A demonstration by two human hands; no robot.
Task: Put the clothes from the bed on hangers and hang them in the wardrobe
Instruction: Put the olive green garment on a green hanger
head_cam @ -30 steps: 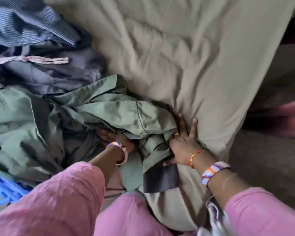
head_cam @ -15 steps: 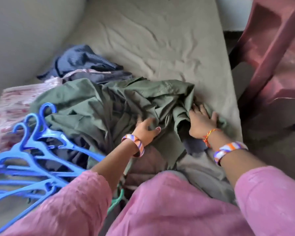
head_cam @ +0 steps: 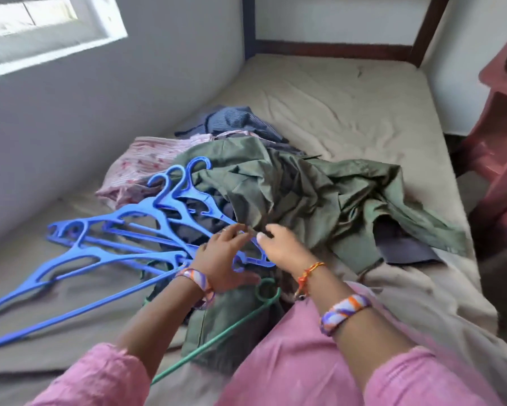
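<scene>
Green and crumpled, the shirt (head_cam: pixel 299 197) lies heaped mid-bed (head_cam: pixel 349 112), its length running from the hands out toward the right edge. The left hand (head_cam: pixel 223 259) and right hand (head_cam: pixel 284 247) both pinch its near hem. Blue hangers (head_cam: pixel 123 238) fan out beside it, hooks pointing at the far wall.

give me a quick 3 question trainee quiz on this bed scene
1. True or false: the blue hangers lie on the bed.
2. Which garment do both hands touch? A) green garment B) pink patterned cloth C) striped blue garment
3. Fill in: a thin ___ hanger lies below the left hand, nearest the camera.

Key: 1 true. 2 A; the left hand and the right hand meet at its edge. 3 green.
</scene>
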